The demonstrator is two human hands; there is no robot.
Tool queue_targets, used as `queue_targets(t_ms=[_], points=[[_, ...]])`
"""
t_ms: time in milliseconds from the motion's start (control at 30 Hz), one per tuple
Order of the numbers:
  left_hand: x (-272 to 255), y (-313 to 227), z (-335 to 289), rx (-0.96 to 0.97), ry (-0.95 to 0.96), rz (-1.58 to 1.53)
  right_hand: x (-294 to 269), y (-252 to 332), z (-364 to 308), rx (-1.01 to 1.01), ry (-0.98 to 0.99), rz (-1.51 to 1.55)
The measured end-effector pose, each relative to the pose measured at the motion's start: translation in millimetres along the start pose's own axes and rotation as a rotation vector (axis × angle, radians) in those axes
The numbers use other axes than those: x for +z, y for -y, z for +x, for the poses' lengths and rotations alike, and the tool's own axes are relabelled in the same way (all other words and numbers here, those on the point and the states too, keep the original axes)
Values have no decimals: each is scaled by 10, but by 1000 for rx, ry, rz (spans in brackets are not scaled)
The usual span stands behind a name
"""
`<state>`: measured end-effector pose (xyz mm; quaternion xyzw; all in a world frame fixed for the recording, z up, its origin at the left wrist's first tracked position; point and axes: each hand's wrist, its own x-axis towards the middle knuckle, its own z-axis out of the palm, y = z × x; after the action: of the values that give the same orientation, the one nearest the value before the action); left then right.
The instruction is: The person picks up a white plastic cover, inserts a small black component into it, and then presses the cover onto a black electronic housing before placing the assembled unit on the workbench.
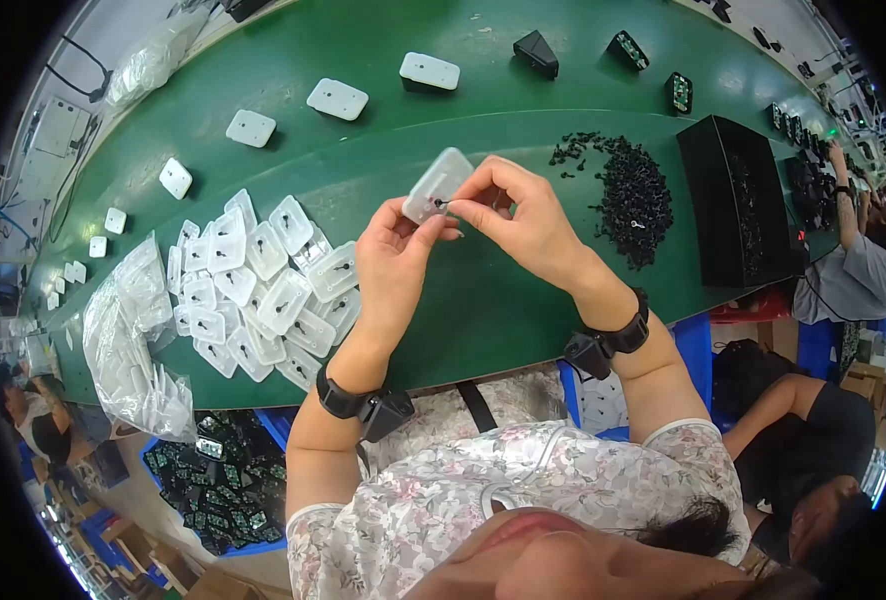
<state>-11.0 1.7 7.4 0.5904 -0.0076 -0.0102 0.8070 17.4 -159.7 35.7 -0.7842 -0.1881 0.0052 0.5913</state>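
A translucent white plastic cover (446, 172) with rounded corners is held up and tilted over the green table. My left hand (391, 255) grips it by its lower edge, fingers closed. With thumb and forefinger, my right hand (531, 220) pinches a small black plastic piece (440, 204) against the cover's face. A heap of similar white covers (227, 251), many with a black piece on them, lies left of my left hand. To the right of my right hand is a pile of small black pieces (635, 195).
A black box (708, 205) stands at the right. White-topped cases (338, 99) and open black cases with circuit boards (679, 92) line the far side of the green table (463, 330). Clear plastic bags (128, 340) lie left. A blue bin of circuit boards (218, 490) sits below. Co-workers sit right.
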Motion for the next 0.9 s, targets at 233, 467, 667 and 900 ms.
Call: queue_targets(t_ms=[233, 467, 667, 900], points=[[-17, 76, -19, 35, 49, 69, -11, 19, -22, -23, -5, -75], [27, 85, 10, 315, 56, 324, 38, -66, -37, 70, -45, 31], [-51, 43, 28, 468, -67, 584, 248, -182, 0, -9, -169, 46], [-18, 46, 39, 273, 57, 521, -89, -266, 88, -169, -106, -167]])
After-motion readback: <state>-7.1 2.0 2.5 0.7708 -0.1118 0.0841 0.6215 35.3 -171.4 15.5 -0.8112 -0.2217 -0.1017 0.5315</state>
